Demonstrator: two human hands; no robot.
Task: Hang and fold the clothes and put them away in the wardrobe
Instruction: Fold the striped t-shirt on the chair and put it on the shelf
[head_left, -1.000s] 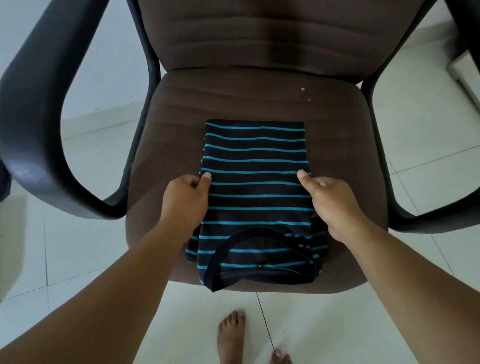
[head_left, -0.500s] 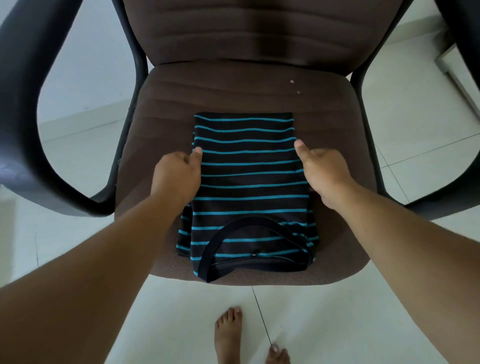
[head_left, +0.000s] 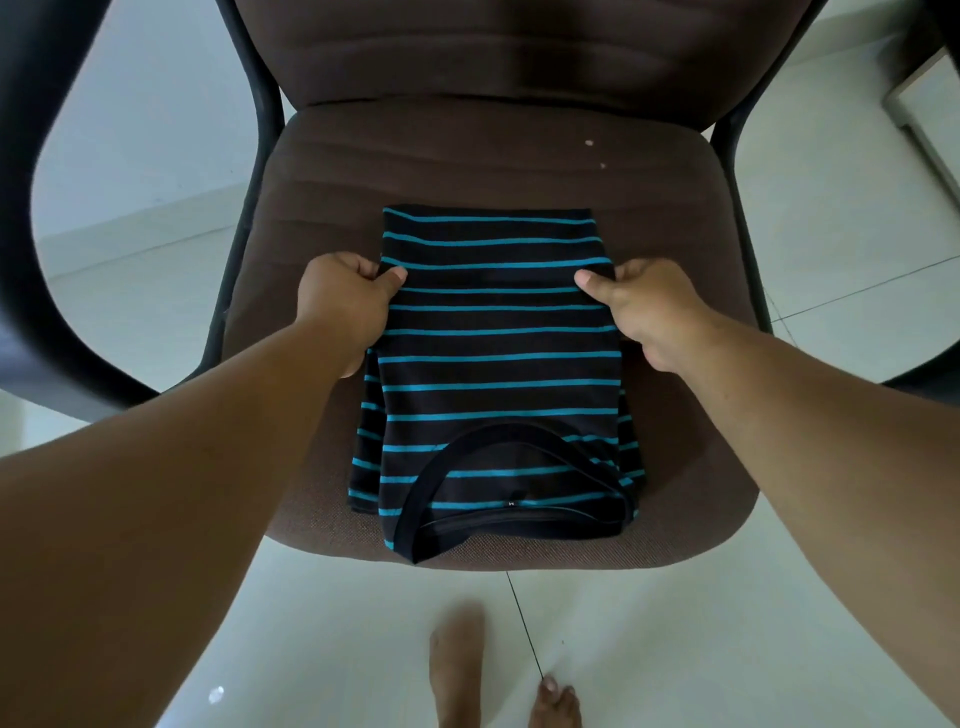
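While gripped at both side edges, shirt (head_left: 498, 364) lay folded flat on chair (head_left: 467, 161) seat, collar end nearest the front lip, far fold toward the backrest. Left hand (head_left: 345, 306): thumb on top of the left edge, fingers curled under it, pinching the fabric. Right hand (head_left: 649, 312): same hold on the right edge, thumb on top. Both holds sat at roughly the same stripe, well short of the far fold.

Risks judged from this position:
- Uneven lift or uneven pull between the two sides; likely to skew the next fold and leave stripes crooked.
- Lower layers, visible sticking out at both sides near the collar, liable to slip loose if only the top layer was caught; cannot tell how many layers were held.
- Collar end at the seat's front edge; likely to slide off onto the floor (head_left: 753, 649) if dragged forward.
- Bare feet (head_left: 457, 670) directly below; dropped shirt could land on them.
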